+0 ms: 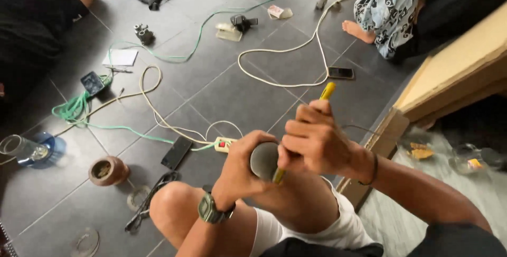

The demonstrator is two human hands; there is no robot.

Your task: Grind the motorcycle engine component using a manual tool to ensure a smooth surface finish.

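Observation:
My left hand point(240, 167), with a wristwatch point(211, 209) on the wrist, grips a small grey rounded part point(263, 160) in front of my bent knee. My right hand point(317, 138) is closed around a yellow-handled tool point(327, 90). The tool's handle sticks up past my fingers and its lower end rests against the grey part. Both hands touch each other over the part.
Around me on the grey tiled floor are white and green cables, a power strip point(224, 144), two phones point(176, 152) point(340, 72), a brown pot point(108, 171), a glass point(18, 147) and small parts. Other people sit at the top left and top right. A wooden board point(454, 77) lies at right.

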